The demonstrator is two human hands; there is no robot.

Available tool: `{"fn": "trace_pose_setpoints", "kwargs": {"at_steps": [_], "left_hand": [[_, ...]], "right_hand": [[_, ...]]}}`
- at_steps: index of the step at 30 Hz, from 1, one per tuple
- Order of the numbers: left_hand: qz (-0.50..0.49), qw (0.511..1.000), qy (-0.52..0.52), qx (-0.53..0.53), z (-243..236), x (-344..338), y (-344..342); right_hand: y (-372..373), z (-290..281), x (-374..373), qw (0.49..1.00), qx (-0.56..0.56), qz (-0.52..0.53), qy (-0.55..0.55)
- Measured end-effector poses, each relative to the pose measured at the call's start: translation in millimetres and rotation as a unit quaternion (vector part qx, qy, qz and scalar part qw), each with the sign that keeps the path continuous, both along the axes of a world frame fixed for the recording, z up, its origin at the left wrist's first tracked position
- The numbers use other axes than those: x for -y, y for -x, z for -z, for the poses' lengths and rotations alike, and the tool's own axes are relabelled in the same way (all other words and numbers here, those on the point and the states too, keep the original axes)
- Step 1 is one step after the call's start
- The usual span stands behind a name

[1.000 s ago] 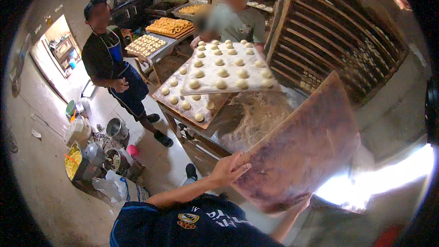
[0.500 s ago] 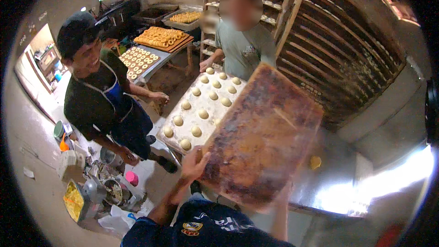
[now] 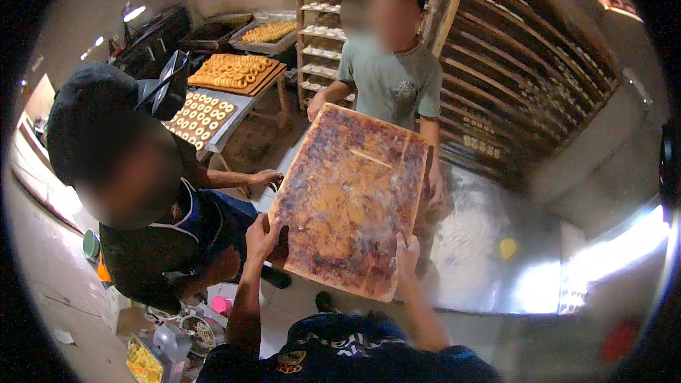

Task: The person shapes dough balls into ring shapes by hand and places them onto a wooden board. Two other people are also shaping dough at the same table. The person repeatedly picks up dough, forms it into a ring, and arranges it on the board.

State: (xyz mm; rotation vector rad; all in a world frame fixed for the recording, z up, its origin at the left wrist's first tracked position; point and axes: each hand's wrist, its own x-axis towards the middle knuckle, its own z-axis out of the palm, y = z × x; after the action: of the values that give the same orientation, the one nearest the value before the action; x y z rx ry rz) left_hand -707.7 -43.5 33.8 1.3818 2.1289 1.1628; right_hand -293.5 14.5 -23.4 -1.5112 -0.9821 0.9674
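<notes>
Flat rectangular wooden board, stained and floury, gripped by left hand and right hand.

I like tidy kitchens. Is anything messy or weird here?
Yes. The wooden board held up by the left hand and right hand is badly stained, blotchy brown and dusty. White flour is scattered over the metal table beneath it.
</notes>
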Motion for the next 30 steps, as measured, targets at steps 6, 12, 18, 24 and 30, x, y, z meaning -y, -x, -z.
{"fn": "trace_pose_setpoints", "kwargs": {"at_steps": [6,12,18,24,30], "left_hand": [[0.050,0.991,0.066,-0.105,38,-18,21],[0.069,0.962,-0.014,-0.264,50,-35,1],[0.268,0.939,-0.029,-0.215,49,-127,-52],[0.210,0.902,-0.096,-0.364,3,-136,-65],[0.235,0.881,0.082,-0.403,-11,-147,-67]], "right_hand": [[9,17,-9,0.983,0.176,-0.016,0.056],[37,-54,1,0.899,0.430,-0.086,0.005],[96,-55,-63,0.769,0.563,-0.247,-0.176],[94,-38,-79,0.773,0.550,-0.281,-0.147],[97,-39,-80,0.785,0.539,-0.274,-0.137]]}}
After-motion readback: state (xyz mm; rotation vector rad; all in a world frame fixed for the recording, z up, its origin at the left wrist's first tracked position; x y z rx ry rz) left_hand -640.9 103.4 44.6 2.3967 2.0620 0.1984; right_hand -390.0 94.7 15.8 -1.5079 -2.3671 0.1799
